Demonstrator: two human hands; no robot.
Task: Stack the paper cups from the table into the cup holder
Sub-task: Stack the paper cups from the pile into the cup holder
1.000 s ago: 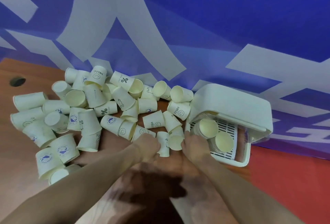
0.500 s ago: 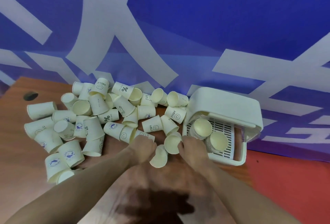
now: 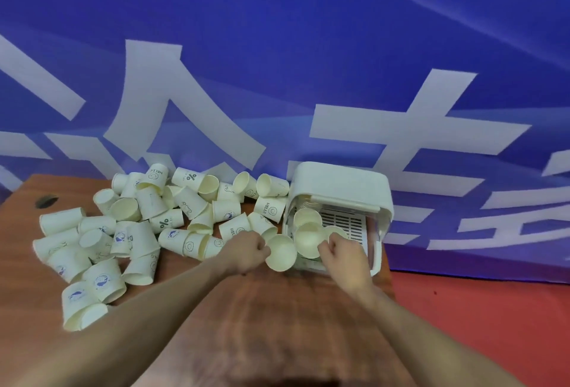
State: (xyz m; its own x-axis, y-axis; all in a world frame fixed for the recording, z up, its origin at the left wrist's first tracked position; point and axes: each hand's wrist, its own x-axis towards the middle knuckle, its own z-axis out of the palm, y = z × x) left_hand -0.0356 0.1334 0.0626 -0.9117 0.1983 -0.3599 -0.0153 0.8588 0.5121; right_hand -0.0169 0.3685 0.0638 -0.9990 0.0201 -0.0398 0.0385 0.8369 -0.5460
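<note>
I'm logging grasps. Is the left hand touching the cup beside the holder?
Touching. The head view shows the left hand with fingers curled against the cup, no gap between them.

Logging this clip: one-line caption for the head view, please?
Left hand and right hand each hold a paper cup at the cup holder.

cups [image 3: 145, 226] in front of me: cream, some with blue logos, some dark "HELLO"/% prints. cup holder [image 3: 342, 184]: off-white. counter [image 3: 277, 325]: reddish-brown woodgrain. backdrop [image 3: 277, 47]: blue, white strokes.
</note>
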